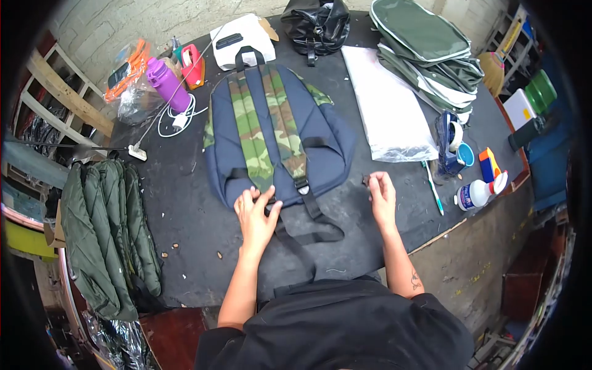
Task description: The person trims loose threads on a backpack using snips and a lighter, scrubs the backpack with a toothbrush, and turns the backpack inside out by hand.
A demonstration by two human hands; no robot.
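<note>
A dark blue backpack (333, 163) with camouflage shoulder straps (250, 132) lies strap side up on the black table. My left hand (256, 216) is at the lower end of the left-hand strap, its fingers and thumb closed around the strap end. From there, black webbing (299, 250) runs loosely toward my body. The other strap ends in a black buckle (301, 184) with its own webbing tail. To the right of the backpack, my right hand (382, 191) pinches a small dark piece (365, 179) above the table; its kind is too small to make out.
Green padded pieces (105, 234) hang over the left edge. A purple bottle (168, 85), white cable (179, 120) and white box (246, 37) stand behind. On the right are plastic-wrapped white sheets (394, 111), green bags (425, 37), a toothbrush (433, 188) and a spray bottle (478, 192).
</note>
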